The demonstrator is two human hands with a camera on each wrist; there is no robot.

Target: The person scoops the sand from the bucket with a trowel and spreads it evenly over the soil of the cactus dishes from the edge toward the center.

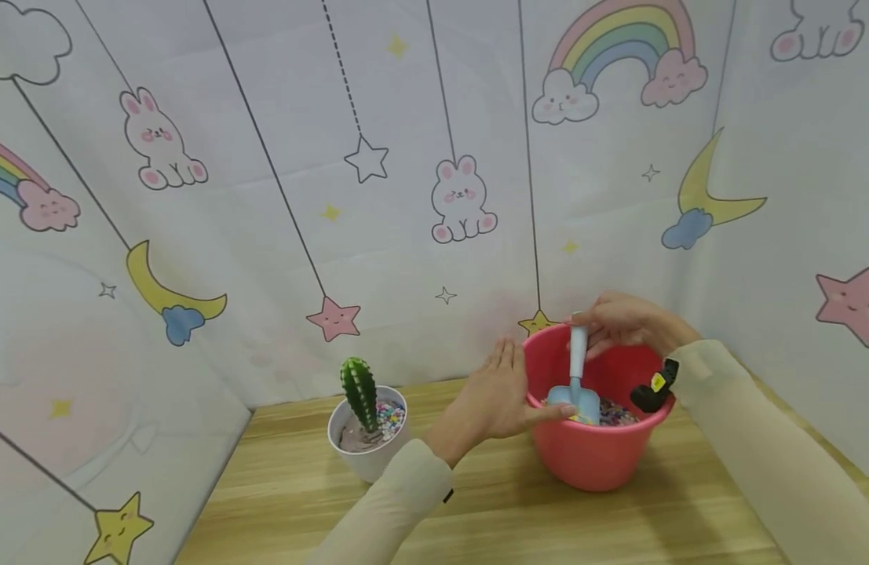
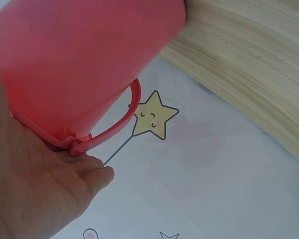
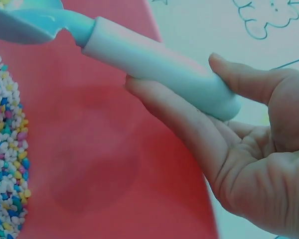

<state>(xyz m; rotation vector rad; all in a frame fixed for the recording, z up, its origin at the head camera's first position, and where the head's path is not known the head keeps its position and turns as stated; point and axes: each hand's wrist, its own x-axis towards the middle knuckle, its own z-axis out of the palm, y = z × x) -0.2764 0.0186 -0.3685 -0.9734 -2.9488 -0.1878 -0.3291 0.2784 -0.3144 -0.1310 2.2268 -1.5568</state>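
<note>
A pinkish-red bucket (image 1: pixel 591 455) stands on the table, with multicoloured small pebbles (image 3: pixel 5 164) inside. My left hand (image 1: pixel 492 392) rests against its left side, fingers straight, thumb reaching over the front rim. In the left wrist view, the left hand (image 2: pixel 45 184) lies at the rim, beside the bucket's carrying handle (image 2: pixel 112 130). My right hand (image 1: pixel 621 323) holds the end of a toy shovel's white handle (image 1: pixel 578 353), its thumb and fingers on either side. The shovel's pale blue blade (image 1: pixel 574 399) points down inside the bucket and carries some pebbles.
Left of the bucket, a white pot (image 1: pixel 369 459) holds a green cactus (image 1: pixel 359 392), with colourful pebbles over part of its grey-brown filling. A printed cloth (image 1: pixel 399 259) hangs behind the wooden table (image 1: pixel 279 471). A black wrist device (image 1: pixel 656 384) overhangs the bucket's right rim.
</note>
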